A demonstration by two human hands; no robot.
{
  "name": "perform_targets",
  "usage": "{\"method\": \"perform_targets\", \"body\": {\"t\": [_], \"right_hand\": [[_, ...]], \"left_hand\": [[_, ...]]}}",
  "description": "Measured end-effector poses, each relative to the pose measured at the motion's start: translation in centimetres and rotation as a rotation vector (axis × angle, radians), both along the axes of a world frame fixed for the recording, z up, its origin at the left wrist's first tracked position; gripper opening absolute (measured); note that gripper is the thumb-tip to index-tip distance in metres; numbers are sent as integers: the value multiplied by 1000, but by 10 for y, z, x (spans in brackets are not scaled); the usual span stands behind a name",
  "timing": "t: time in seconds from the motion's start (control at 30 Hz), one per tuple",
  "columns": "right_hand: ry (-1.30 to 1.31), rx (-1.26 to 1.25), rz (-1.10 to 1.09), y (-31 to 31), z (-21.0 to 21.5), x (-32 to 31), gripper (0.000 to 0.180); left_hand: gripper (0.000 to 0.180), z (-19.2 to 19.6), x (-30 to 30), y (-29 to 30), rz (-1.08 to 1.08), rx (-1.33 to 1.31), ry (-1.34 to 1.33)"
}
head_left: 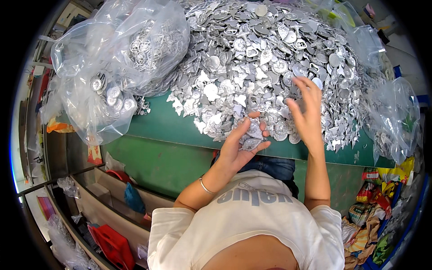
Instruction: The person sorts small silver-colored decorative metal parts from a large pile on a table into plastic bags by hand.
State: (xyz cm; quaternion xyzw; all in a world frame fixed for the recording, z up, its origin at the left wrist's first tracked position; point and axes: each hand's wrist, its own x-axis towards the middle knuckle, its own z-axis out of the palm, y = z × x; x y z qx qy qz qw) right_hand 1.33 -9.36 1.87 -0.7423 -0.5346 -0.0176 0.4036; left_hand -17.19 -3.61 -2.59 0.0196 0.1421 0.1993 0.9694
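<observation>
A large heap of small silver metal pieces [265,58] in many shapes covers the green table [166,128]. My left hand [240,146] is at the table's near edge, palm up, holding a few of the silver pieces [253,137] between thumb and fingers. My right hand [306,108] hovers over the near right part of the heap with its fingers spread and slightly blurred; I see nothing gripped in it. A thin bracelet [206,186] sits on my left wrist.
Clear plastic bags [112,58] holding more silver pieces lie on the table's left. Another clear bag [396,117] hangs at the right edge. Open wooden compartments [112,198] with red and blue items stand at lower left. Coloured wrappers [373,216] pile up at lower right.
</observation>
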Motion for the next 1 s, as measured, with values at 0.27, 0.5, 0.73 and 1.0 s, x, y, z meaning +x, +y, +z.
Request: {"method": "perform_targets", "body": {"t": [0.27, 0.5, 0.73, 1.0], "right_hand": [[-298, -89, 100, 8, -32, -8, 18], [-246, -22, -142, -16, -28, 3, 15], [354, 291, -336, -69, -9, 41, 9], [-117, 870, -863, -212, 102, 163, 23]], "left_hand": [[27, 15, -6, 0, 74, 49, 203], [24, 4, -11, 6, 101, 68, 116], [38, -3, -15, 5, 175, 77, 217], [22, 23, 4, -4, 105, -64, 100]]}}
